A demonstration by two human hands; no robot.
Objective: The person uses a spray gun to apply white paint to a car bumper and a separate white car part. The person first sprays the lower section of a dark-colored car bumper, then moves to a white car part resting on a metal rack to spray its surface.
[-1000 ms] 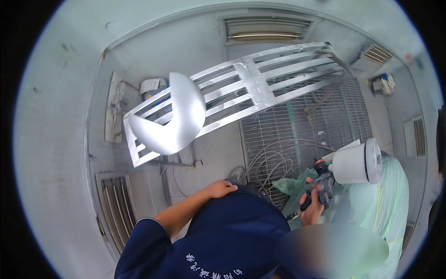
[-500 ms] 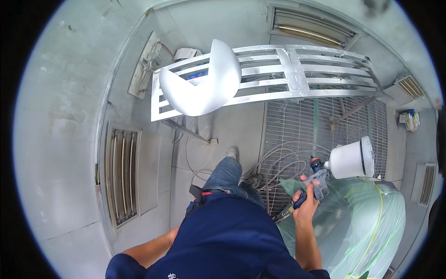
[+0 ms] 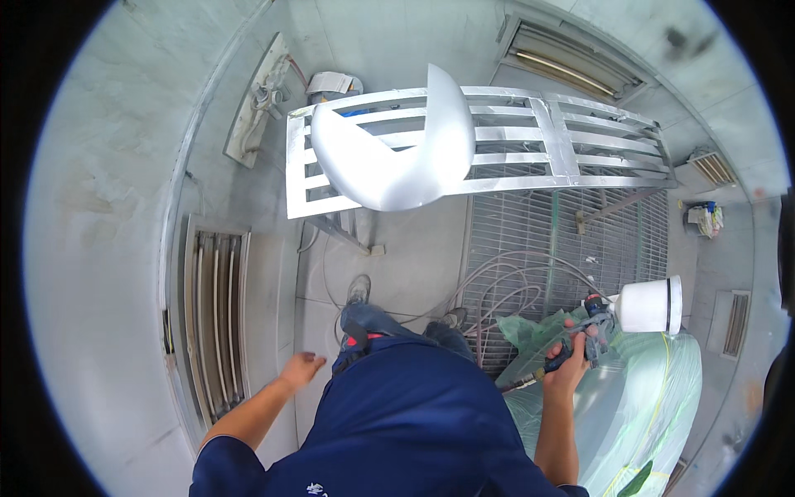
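Observation:
My right hand (image 3: 567, 373) grips a spray gun (image 3: 595, 330) with a white cup (image 3: 648, 305) and a hose at its handle, just above green plastic sheeting (image 3: 625, 389) over a bulky shape. My left hand (image 3: 305, 371) hangs empty at my left side, its fingers loosely curled and apart. In front of me a curved, notched silver panel (image 3: 389, 182) rests on a slatted metal rack (image 3: 609, 170), near its left end.
Grey hoses (image 3: 505, 277) lie looped across a floor grating (image 3: 505, 232) and pale floor by my feet. The rack's legs stand ahead. Booth walls (image 3: 108, 248) with louvred vents (image 3: 215, 323) surround me. A bundle of small items (image 3: 706, 217) sits at the right wall.
The rack and panel have shifted rightward in view as my view turned. My left hand left my waist and swung out leftward. My feet have come into view. The gun stays in my right hand.

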